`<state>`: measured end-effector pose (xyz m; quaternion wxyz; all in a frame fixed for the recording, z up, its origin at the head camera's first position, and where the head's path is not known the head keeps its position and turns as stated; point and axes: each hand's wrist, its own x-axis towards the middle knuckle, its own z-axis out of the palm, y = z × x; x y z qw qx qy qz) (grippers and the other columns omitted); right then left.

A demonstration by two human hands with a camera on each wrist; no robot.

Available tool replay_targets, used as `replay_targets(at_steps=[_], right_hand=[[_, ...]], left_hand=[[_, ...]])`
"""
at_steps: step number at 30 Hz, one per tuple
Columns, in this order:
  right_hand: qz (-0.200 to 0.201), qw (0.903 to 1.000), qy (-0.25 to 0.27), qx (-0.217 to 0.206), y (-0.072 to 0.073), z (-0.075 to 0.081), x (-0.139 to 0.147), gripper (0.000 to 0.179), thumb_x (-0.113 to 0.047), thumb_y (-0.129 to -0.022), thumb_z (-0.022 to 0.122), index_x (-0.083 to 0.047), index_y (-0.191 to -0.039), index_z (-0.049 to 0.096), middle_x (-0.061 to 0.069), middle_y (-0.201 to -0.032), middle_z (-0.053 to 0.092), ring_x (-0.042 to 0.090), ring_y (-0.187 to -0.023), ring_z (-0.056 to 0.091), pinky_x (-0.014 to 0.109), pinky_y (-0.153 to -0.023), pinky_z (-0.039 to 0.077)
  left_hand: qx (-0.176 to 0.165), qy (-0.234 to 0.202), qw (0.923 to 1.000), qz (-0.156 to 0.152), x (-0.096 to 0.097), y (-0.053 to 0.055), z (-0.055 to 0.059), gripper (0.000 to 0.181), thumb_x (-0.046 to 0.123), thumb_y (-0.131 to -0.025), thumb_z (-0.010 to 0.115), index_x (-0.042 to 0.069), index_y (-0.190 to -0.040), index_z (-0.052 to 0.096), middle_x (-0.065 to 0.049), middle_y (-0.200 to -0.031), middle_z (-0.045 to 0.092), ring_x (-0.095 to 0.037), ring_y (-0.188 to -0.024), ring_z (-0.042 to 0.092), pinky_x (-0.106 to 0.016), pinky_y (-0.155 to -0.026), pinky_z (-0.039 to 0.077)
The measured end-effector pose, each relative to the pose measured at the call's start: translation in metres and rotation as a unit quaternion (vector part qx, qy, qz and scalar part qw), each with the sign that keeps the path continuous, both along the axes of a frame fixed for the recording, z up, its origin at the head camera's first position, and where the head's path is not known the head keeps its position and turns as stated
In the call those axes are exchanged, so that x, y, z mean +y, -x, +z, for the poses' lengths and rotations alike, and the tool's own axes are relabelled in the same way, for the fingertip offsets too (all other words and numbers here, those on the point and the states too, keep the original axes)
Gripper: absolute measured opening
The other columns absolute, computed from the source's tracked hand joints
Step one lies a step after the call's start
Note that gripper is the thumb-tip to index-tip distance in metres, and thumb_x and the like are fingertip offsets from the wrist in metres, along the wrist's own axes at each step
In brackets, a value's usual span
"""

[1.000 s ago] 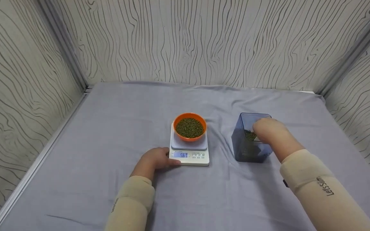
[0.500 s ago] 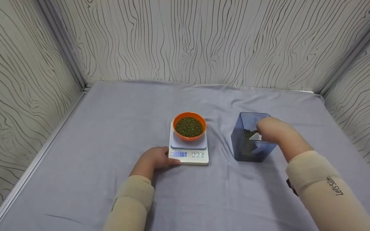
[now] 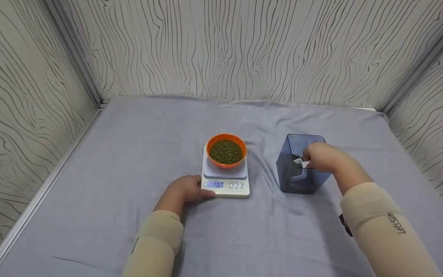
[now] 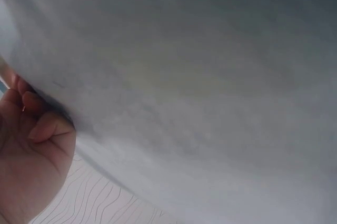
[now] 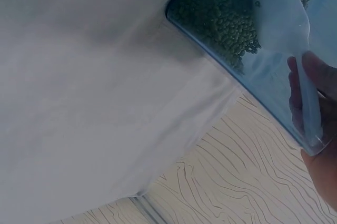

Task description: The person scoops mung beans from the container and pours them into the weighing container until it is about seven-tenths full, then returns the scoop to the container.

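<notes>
In the head view an orange bowl of small green beans, which look like mung beans, stands on a white kitchen scale with a lit display. My left hand holds the scale's near left corner, the thumb along its front edge; the left wrist view shows that hand with curled fingers. Inside a clear bluish container, my right hand grips a white scoop by its handle. Through the container wall in the right wrist view, the scoop lies against green beans.
A grey-lilac cloth with some wrinkles covers the table. Wood-grain patterned panels enclose it at the back and both sides. The container stands to the right of the scale, with cloth between them.
My right hand has shifted slightly right inside the container, and the scoop, hidden at first, has come into sight there. The left hand, scale and bowl stay in place.
</notes>
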<state>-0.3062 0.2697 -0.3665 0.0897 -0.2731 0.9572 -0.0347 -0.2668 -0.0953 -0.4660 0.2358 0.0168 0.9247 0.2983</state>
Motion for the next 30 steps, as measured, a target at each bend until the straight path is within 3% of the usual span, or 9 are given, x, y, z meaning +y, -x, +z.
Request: replay_targets(at_steps=[14, 24, 30], right_hand=[[0.007, 0.9978, 0.065, 0.006, 0.002, -0.005, 0.011, 0.011, 0.001, -0.068, 0.067, -0.006, -0.064, 0.059, -0.001, -0.063, 0.054, 0.016, -0.061, 0.045, 0.035, -0.058, 0.041], [0.004, 0.9954, 0.093, 0.023, -0.002, 0.011, 0.018, 0.007, -0.004, -0.071, 0.073, -0.004, -0.074, 0.066, 0.002, -0.074, 0.061, 0.019, -0.069, 0.053, 0.038, -0.065, 0.044], [-0.029, 0.9909, 0.131, -0.001, -0.006, 0.018, 0.032, 0.008, -0.008, -0.073, 0.074, -0.006, -0.078, 0.068, 0.001, -0.077, 0.061, 0.014, -0.069, 0.049, 0.031, -0.061, 0.042]], left_hand=[[-0.013, -0.006, 0.9998, 0.010, 0.001, 0.001, -0.001, 0.061, 0.058, -0.067, 0.070, 0.021, -0.114, 0.061, -0.002, -0.114, 0.059, -0.021, -0.105, 0.050, -0.042, -0.100, 0.033], [-0.004, -0.013, 0.9999, 0.005, 0.000, 0.000, -0.001, 0.050, 0.056, -0.068, 0.071, 0.023, -0.105, 0.064, -0.001, -0.110, 0.061, -0.020, -0.098, 0.051, -0.042, -0.096, 0.037], [-0.001, -0.010, 0.9999, 0.003, -0.002, 0.000, -0.001, 0.050, 0.055, -0.069, 0.071, 0.022, -0.104, 0.064, -0.002, -0.109, 0.061, -0.021, -0.100, 0.052, -0.042, -0.096, 0.036]])
